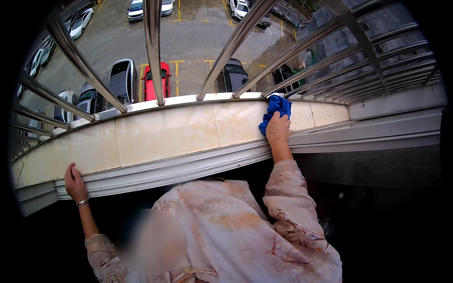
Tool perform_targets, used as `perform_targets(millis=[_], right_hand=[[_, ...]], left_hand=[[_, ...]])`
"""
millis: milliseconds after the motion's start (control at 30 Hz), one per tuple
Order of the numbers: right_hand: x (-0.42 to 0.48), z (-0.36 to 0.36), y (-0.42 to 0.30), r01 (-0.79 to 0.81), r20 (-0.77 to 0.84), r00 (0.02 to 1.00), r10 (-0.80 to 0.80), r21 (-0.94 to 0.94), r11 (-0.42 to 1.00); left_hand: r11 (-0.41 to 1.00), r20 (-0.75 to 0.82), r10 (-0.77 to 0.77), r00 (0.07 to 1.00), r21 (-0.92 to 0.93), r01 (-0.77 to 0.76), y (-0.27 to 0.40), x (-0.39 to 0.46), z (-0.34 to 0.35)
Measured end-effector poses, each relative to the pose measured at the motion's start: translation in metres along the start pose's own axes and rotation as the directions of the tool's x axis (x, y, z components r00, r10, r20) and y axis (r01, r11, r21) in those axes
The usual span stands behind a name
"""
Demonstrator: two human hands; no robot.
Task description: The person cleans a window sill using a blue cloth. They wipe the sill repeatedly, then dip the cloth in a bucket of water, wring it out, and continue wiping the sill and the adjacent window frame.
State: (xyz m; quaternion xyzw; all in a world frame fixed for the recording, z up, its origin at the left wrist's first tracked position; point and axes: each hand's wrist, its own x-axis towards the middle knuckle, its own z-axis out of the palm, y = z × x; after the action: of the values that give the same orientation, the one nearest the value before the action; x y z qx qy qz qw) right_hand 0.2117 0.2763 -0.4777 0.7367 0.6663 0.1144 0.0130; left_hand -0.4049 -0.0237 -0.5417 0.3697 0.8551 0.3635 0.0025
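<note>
My right hand (278, 128) grips a bunched blue cloth (277, 105) against the right part of a cream tiled window sill (166, 129). The cloth reaches the sill's outer edge, close to the foot of a metal bar, and covers the tiles under it. Far to the left, my left hand (75, 183) rests on the white window frame track (170, 177) along the inner side of the sill. It holds no object that I can see, and its fingers point forward over the frame.
Shiny metal guard bars (153, 53) rise from the sill's outer edge and continue along the right. A sliding window frame (368, 132) stands at the right end. Far below lies a parking lot (184, 39) with a red car (156, 83) and several others.
</note>
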Motion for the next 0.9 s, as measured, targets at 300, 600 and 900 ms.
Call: perform_targets(millis=[300,600,900], right_hand=[[-0.050,-0.057,-0.067,0.501,-0.193,0.823,-0.534,0.690,0.522],[-0.079,-0.120,-0.188,0.700,-0.407,0.322,-0.855,0.711,-0.075],[-0.150,-0.223,-0.459,0.731,-0.699,0.103,-0.707,0.536,-0.423]], left_hand=[[0.993,-0.139,-0.054,0.989,0.098,0.068,0.045,0.007,-0.015],[0.988,-0.157,-0.044,0.987,0.142,0.067,0.054,-0.009,-0.013],[0.994,-0.357,0.052,0.933,0.113,-0.012,0.060,-0.008,-0.021]])
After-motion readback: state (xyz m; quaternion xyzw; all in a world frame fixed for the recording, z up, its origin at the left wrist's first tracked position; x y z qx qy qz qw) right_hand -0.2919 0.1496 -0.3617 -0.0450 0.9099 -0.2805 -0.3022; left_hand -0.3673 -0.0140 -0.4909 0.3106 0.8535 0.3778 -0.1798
